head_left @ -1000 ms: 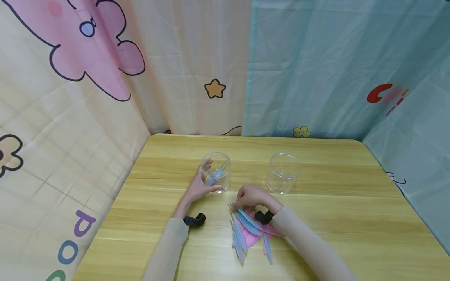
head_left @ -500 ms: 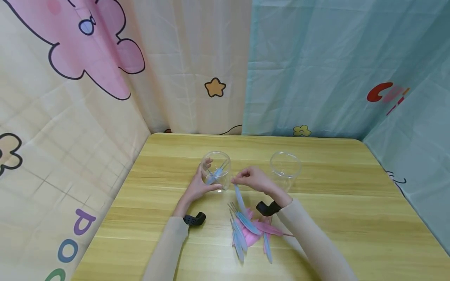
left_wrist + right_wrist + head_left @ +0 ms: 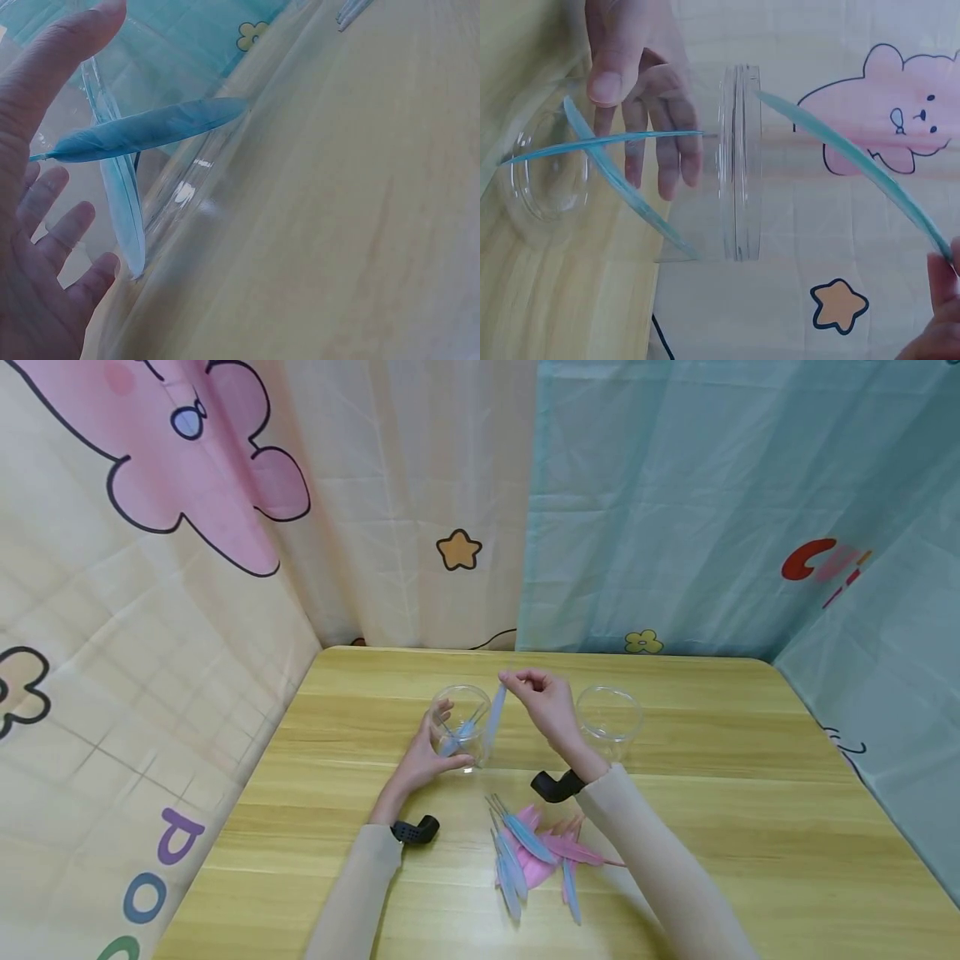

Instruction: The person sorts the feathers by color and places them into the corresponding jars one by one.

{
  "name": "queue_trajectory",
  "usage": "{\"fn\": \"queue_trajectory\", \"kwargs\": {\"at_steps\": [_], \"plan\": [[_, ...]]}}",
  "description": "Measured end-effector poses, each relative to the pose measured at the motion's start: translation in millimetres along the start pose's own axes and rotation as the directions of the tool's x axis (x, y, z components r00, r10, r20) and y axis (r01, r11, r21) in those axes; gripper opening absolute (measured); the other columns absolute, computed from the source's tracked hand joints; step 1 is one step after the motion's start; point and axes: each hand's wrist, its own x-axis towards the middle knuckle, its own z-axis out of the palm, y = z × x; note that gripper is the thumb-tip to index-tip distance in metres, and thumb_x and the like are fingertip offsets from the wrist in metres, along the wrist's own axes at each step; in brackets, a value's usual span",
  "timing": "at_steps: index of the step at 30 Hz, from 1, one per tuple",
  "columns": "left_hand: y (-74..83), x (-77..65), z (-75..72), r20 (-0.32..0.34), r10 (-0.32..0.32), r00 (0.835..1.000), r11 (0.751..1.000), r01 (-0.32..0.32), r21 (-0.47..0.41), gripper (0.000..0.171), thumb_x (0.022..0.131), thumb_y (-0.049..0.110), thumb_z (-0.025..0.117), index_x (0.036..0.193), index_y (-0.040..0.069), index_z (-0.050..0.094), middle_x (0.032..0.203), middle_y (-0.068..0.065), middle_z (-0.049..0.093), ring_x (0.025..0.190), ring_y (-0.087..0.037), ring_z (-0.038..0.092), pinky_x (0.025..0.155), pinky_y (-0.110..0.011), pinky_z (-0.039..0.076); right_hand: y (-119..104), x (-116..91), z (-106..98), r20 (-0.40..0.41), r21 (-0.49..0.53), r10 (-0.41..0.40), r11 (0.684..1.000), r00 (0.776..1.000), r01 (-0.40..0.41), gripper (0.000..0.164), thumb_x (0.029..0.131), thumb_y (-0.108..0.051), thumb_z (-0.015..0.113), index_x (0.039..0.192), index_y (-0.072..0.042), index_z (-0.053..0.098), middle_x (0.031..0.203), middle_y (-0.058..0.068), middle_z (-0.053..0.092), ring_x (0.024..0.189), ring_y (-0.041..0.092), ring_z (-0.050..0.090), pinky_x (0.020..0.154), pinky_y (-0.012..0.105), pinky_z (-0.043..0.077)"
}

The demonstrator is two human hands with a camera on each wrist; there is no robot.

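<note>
Left hand [image 3: 422, 762]: cupped clear jar [image 3: 739, 165]
Right hand [image 3: 546, 702]: pinched blue feather [image 3: 495, 717]
Feather: hung steeply between hands, tip near jar

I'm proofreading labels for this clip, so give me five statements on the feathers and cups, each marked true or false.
1. The right grip holds a pink feather. False: it pinches a blue feather.
2. Two crossed blue feathers lie inside the left cup. True.
3. The left grip is around the right cup. False: it is around the left cup.
4. The loose pile mixes pink and blue. True.
5. The pinched feather is outside both cups. True.
</note>
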Motion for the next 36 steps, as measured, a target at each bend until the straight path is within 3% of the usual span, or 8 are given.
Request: {"fn": "queue_trajectory", "kwargs": {"at_steps": [4, 8, 14, 21, 29, 32, 34, 36], "plan": [[-1.0, 0.4, 0.0, -0.003, -0.002, 1.000, 1.000, 0.002, -0.001, 0.096, 0.073, 0.014, 0.083, 0.148, 0.011, 0.022, 0.151, -0.016, 0.028, 0.136, -0.032, 0.025, 0.104, -0.058, 0.022, 0, 7, 7, -0.103, 0.056, -0.062, 0.996, 0.993, 0.068, 0.035, 0.084, -0.038, 0.073, 0.087, -0.003, 0.072, 0.058, 0.001, 0.043, 0.049, 0.013, 0.034, 0.046, 0.024, 0.027], [-17.5, 5.0, 2.2, -0.013, 0.003, 1.000, 1.000, -0.003, 0.003, 0.098, 0.072, 0.015, 0.084, 0.148, 0.014, 0.022, 0.151, -0.014, 0.028, 0.137, -0.034, 0.025, 0.104, -0.060, 0.021, 6, 11, 15, -0.141, 0.051, -0.130, 0.989, 0.981, 0.138, 0.031, 0.085, -0.033, 0.072, 0.086, -0.002, 0.073, 0.055, 0.001, 0.043, 0.046, 0.012, 0.033, 0.043, 0.023, 0.026], [-35.7, 8.3, 4.7, -0.021, 0.007, 1.000, 1.000, -0.007, 0.011, 0.102, 0.071, 0.024, 0.085, 0.149, 0.018, 0.020, 0.151, -0.004, 0.030, 0.136, -0.029, 0.026, 0.104, -0.059, 0.023, 17, 3, 23, -0.046, -0.052, -0.120, 0.992, 0.992, 0.117, 0.027, 0.084, -0.035, 0.073, 0.086, -0.008, 0.074, 0.053, 0.003, 0.043, 0.044, 0.012, 0.033, 0.042, 0.025, 0.026], [-37.7, 8.2, 4.0, -0.038, 0.026, 0.999, 0.999, -0.026, 0.019, 0.104, 0.069, 0.034, 0.086, 0.149, 0.016, 0.021, 0.150, -0.002, 0.032, 0.135, -0.027, 0.028, 0.103, -0.060, 0.024, 24, -2, 22, 0.056, -0.145, -0.079, 0.986, 0.995, 0.086, 0.027, 0.083, -0.037, 0.073, 0.086, -0.011, 0.074, 0.053, 0.002, 0.043, 0.044, 0.013, 0.033, 0.044, 0.025, 0.027], [-36.8, 9.1, 4.9, -0.032, 0.016, 0.999, 1.000, -0.016, -0.005, 0.103, 0.070, 0.028, 0.086, 0.149, 0.016, 0.021, 0.150, 0.000, 0.031, 0.136, -0.027, 0.027, 0.104, -0.060, 0.022, 29, -8, 3, 0.130, -0.239, -0.023, 0.970, 0.991, 0.054, 0.027, 0.084, -0.038, 0.072, 0.081, -0.011, 0.073, 0.053, 0.001, 0.044, 0.046, 0.013, 0.035, 0.045, 0.026, 0.028], [-37.0, 8.6, 4.8, -0.033, 0.016, 0.999, 1.000, -0.016, -0.013, 0.102, 0.071, 0.024, 0.086, 0.149, 0.017, 0.021, 0.150, 0.000, 0.031, 0.136, -0.028, 0.026, 0.104, -0.061, 0.021, 31, -12, -7, 0.278, -0.396, 0.060, 0.916, 0.959, 0.058, 0.027, 0.083, -0.040, 0.072, 0.078, -0.014, 0.072, 0.053, -0.002, 0.045, 0.048, 0.011, 0.036, 0.046, 0.026, 0.029], [-37.4, 8.1, 4.4, -0.033, 0.013, 0.999, 1.000, -0.014, -0.019, 0.103, 0.070, 0.022, 0.086, 0.149, 0.017, 0.021, 0.151, -0.001, 0.030, 0.136, -0.027, 0.026, 0.104, -0.060, 0.021, 33, -16, -12, 0.402, -0.523, 0.134, 0.846, 0.906, 0.106, 0.026, 0.082, -0.042, 0.072, 0.075, -0.017, 0.070, 0.055, -0.005, 0.048, 0.049, 0.010, 0.038, 0.046, 0.026, 0.031], [-38.0, 8.1, 4.3, -0.037, 0.009, 0.999, 1.000, -0.010, -0.020, 0.104, 0.070, 0.022, 0.087, 0.149, 0.018, 0.021, 0.151, -0.001, 0.030, 0.136, -0.025, 0.027, 0.105, -0.058, 0.022, 36, -21, -15, 0.510, -0.618, 0.204, 0.763, 0.835, 0.191, 0.026, 0.081, -0.044, 0.072, 0.072, -0.020, 0.069, 0.056, -0.008, 0.050, 0.050, 0.008, 0.040, 0.047, 0.025, 0.033]]}}
